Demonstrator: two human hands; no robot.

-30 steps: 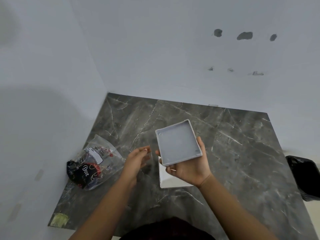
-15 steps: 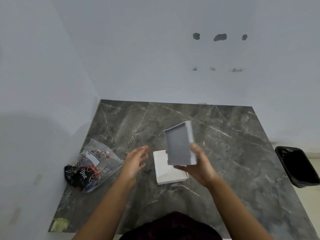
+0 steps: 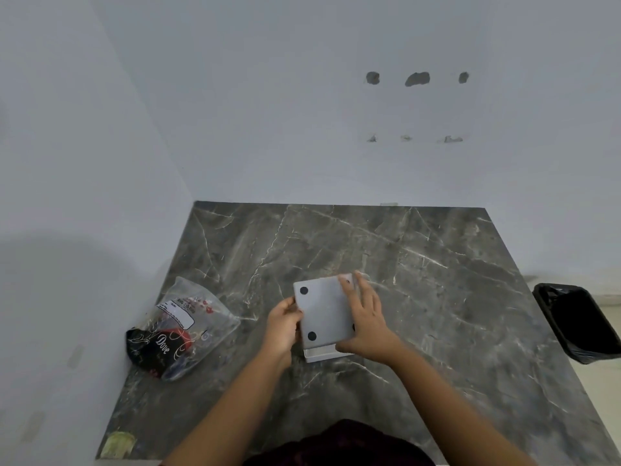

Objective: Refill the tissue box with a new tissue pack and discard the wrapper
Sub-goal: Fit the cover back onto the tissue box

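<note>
A grey square base panel [image 3: 324, 312] with black round feet lies face up over the white tissue box [image 3: 321, 355], which stands on the dark marble table [image 3: 420, 280]. My left hand [image 3: 282, 326] grips the panel's left edge. My right hand [image 3: 368, 317] lies flat on its right side, fingers reaching to the far corner. Only a strip of the white box shows below the panel. A crumpled clear and black plastic wrapper [image 3: 174, 331] with "Dove" print lies on the table to the left, apart from both hands.
A black bin [image 3: 578, 322] lined with a bag stands on the floor beyond the table's right edge. White walls close off the table at the back and the left. A small yellowish sticker [image 3: 117, 443] sits at the near left corner.
My right hand turned the grey panel over and brought it down onto the white box. My left hand moved in from the left and took the panel's left edge.
</note>
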